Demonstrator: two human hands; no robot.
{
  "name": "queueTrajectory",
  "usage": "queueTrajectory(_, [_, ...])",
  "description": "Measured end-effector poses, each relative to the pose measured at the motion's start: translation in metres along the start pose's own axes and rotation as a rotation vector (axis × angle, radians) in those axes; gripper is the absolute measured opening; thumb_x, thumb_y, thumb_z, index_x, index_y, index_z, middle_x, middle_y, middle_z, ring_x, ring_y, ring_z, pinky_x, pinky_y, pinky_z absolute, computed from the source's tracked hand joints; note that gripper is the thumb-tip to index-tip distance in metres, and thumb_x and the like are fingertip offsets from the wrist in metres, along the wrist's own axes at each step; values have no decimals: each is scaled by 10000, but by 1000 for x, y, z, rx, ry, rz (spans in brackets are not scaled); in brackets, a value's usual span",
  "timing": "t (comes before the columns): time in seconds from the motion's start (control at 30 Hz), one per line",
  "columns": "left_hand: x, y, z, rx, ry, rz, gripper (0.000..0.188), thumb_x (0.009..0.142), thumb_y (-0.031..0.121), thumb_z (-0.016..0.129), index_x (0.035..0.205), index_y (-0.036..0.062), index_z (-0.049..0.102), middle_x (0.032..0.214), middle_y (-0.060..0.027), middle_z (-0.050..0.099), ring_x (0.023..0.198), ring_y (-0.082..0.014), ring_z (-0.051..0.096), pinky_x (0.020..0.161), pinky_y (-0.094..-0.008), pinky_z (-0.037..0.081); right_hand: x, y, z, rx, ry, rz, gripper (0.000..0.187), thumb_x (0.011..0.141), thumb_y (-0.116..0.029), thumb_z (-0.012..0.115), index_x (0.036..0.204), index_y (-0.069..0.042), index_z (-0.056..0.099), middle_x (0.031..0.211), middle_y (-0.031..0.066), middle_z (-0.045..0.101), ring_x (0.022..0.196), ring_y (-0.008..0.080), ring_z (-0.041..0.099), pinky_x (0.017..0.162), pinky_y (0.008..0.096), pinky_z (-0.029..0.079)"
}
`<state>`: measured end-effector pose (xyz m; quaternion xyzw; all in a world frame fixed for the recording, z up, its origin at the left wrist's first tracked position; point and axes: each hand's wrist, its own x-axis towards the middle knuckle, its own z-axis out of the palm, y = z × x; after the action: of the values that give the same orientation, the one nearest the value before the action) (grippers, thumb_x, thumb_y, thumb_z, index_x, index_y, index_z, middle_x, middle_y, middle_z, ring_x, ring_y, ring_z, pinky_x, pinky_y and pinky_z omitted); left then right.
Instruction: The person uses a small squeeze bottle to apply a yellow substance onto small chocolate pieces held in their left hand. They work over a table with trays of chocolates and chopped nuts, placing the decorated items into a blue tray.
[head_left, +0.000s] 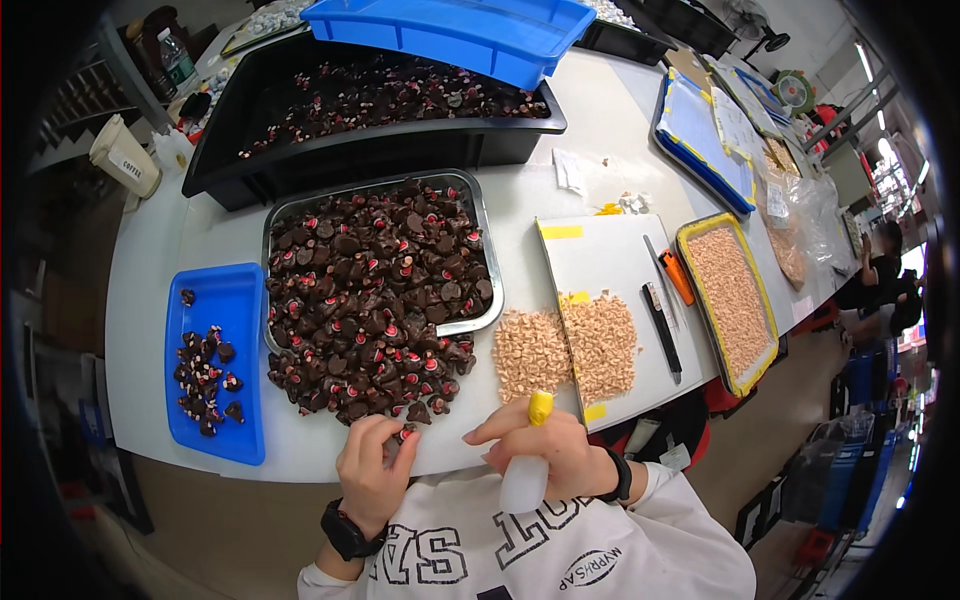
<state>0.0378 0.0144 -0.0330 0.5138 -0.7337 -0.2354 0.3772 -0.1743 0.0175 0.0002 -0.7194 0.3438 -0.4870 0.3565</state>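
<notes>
My left hand (372, 470) is closed in a pinch on a small dark brown piece (404, 434) at the table's near edge. Just beyond it lies a heap of dark brown pieces (365, 375) with red and white spots, spilling from a metal tray (487, 250). To the right, my right hand (560, 450) is wrapped round a whitish bottle (523, 486); a yellow tip (540, 407) shows above the fingers. Past that hand, small beige pieces (530, 350) lie in a pile on the table, and more beige bits (602, 345) cover a white board (600, 250).
A blue tray (257, 370) with some dark pieces stands left. Behind is a large black bin (400, 140) with a blue tray (450, 30) across it. On the board lie a black-handled tool (661, 328) and an orange cutter (677, 277); rightward, a yellow-edged tray (737, 378) holds beige pieces.
</notes>
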Motion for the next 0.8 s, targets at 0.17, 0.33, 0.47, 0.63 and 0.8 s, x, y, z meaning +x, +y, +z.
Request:
queueTrajectory(0.17, [2,5,-16,-345,-56,-113,354,703,-55,645,1047,-2,582,890,-81,553,644,-104,520,532,-213,410,2,-4,-2,-1,-3,-12,120,609,4,680,637,-35,570,932,135,649,784,249,611,666,334,481])
queueTrajectory(0.33, [10,11,-31,-985,-478,-136,224,765,-60,576,981,-36,631,994,-131,523,819,-151,531,699,-228,433,0,-2,-7,9,-88,-210,239,647,-131,734,801,-55,569,911,136,643,733,262,620,610,339,500])
queueTrajectory(0.47, [13,11,-17,-1227,-463,-239,221,759,-101,569,972,-51,597,1030,-164,521,861,-174,561,728,-255,468,-1,-7,-6,198,-42,-138,306,777,-276,683,928,-56,535,822,169,650,764,234,623,640,352,488])
queueTrajectory(0.63, [19,26,-13,-1447,-414,-437,249,748,-153,554,979,-60,547,1042,-202,513,878,-188,581,758,-297,500,-12,-2,-1,96,137,-255,526,837,-524,500,1059,-47,524,769,160,644,772,269,620,595,350,510])
queueTrajectory(0.8, [13,11,-4,-1332,-456,-262,252,780,-106,561,1028,-61,547,1056,-188,510,934,-181,554,723,-282,500,1,-6,-4,23,19,-247,588,830,-556,486,1078,-25,538,769,167,643,822,303,610,613,352,516])
